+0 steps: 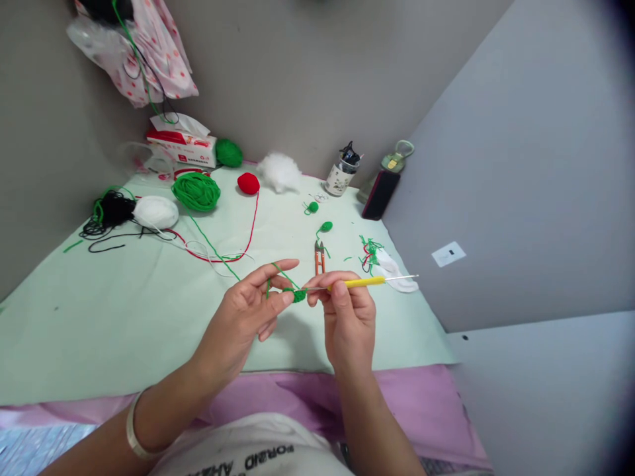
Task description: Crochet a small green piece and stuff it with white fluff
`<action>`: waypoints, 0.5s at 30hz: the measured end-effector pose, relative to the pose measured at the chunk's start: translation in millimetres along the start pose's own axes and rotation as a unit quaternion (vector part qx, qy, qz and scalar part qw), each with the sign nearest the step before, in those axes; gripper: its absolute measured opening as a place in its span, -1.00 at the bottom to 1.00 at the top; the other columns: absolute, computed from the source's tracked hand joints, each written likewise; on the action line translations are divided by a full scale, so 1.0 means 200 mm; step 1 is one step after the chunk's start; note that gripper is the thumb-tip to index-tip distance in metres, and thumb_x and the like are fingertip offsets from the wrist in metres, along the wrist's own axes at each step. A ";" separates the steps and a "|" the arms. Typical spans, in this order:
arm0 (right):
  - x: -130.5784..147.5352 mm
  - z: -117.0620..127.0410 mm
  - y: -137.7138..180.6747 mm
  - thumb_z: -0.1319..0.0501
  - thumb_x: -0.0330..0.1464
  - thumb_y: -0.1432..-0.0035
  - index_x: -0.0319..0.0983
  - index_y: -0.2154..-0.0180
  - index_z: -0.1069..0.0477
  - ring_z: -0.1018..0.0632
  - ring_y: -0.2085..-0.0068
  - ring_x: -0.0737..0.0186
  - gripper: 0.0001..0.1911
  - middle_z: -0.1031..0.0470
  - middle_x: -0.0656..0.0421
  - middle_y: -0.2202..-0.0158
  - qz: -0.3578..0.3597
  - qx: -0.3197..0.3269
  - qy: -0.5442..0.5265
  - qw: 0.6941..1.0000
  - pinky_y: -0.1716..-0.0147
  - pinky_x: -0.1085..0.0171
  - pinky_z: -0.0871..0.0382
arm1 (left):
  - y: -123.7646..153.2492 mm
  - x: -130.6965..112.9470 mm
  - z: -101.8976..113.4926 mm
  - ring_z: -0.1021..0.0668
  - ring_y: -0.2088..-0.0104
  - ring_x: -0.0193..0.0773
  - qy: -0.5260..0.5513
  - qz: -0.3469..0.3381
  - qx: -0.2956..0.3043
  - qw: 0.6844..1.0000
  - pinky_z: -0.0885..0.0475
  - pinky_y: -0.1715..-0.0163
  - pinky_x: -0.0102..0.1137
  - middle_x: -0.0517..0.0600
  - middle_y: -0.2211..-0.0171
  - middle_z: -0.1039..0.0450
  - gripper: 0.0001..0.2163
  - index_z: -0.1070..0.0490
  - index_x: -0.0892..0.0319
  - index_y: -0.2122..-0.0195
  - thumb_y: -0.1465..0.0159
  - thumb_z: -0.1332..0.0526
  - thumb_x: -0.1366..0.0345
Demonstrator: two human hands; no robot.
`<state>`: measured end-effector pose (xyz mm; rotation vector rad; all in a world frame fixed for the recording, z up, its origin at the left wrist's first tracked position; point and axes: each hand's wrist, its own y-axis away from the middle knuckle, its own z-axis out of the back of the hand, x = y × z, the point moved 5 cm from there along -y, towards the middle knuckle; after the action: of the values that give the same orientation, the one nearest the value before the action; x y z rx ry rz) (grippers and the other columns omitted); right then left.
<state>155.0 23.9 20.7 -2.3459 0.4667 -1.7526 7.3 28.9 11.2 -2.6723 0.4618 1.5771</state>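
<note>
My left hand (251,311) pinches a small green crochet piece (299,295) between thumb and middle finger, with green yarn looped over the raised index finger. That strand runs back across the table to a green yarn skein (196,191). My right hand (342,311) grips a yellow-handled crochet hook (364,282), its tip at the green piece and its metal end pointing right. Both hands hover above the pale green table cover (124,311).
Orange snips (320,258) lie just beyond my hands. Farther back are small green crocheted bits (325,227), a red ball (248,183), white stuffing (280,172), white yarn (155,211), black yarn (113,210), a tissue box (182,147), a cup (340,177) and a dark phone (380,194). Yarn scraps (371,251) lie right.
</note>
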 end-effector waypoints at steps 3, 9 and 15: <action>0.04 0.00 0.01 -0.17 -0.30 -0.43 -0.15 0.24 -0.55 -0.58 0.32 0.31 -0.80 -0.60 0.19 0.30 0.022 0.018 0.047 0.999 0.29 0.29 -0.49 | 0.00 -0.01 0.01 -0.21 0.61 -0.60 -0.026 -0.010 -0.003 1.000 -0.12 0.70 -0.59 -0.11 0.27 -0.40 -0.66 -0.61 -0.02 -0.04 -0.22 -0.46 0.24; 0.15 -0.04 0.07 -0.09 -0.48 -0.42 -0.15 0.08 -0.49 -0.60 0.22 0.22 -0.77 -0.60 0.13 0.24 0.211 0.075 0.283 0.933 0.22 0.19 -0.53 | 0.02 -0.02 0.02 -0.25 0.58 -0.56 -0.142 -0.070 -0.053 0.986 -0.22 0.57 -0.58 -0.18 0.38 -0.34 -0.67 -0.59 -0.10 -0.07 -0.29 -0.39 0.32; 0.13 -0.10 0.14 -0.22 -0.56 -0.31 -0.21 -0.02 -0.53 -0.60 0.14 0.16 -0.70 -0.59 0.01 0.15 0.404 0.052 0.450 0.794 0.22 0.20 -0.56 | 0.01 -0.02 -0.02 -0.24 0.59 -0.57 -0.084 -0.052 -0.056 0.994 -0.24 0.60 -0.61 -0.16 0.35 -0.39 -0.60 -0.58 -0.03 -0.09 -0.22 -0.43 0.36</action>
<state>138.0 -10.5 41.4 -0.7860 1.2123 -2.1340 7.6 26.9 16.4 -2.5623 0.2323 1.8270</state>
